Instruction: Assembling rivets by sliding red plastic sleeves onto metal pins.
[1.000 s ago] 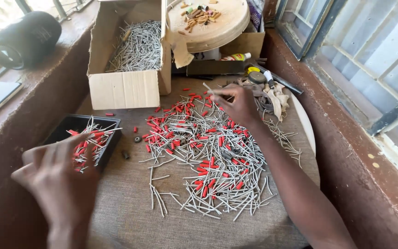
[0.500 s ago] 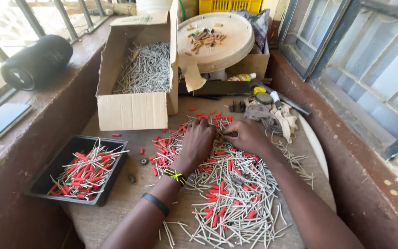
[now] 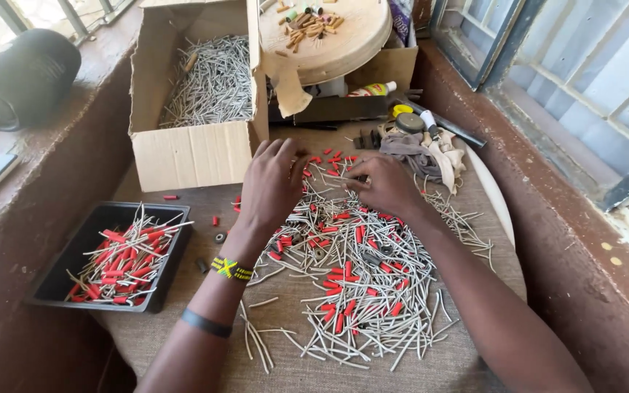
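Sorting in progress: left hand (image 3: 271, 185) spread flat and right hand (image 3: 386, 185) apparently pinching a piece, mid-frame, on the heap of red-tipped metal pins (image 3: 343, 284); next comes a careful lift.

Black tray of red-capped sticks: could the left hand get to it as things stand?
Probably yes. The left hand rests on the pile of sticks, and the black tray lies open-topped on its own side with only bare cloth between.

Pile of thin grey sticks with red sleeves (image 3: 351, 276), loose and criss-crossed, lying flat on the brown cloth, spread across centre to lower centre of frame, top edge under both hands.
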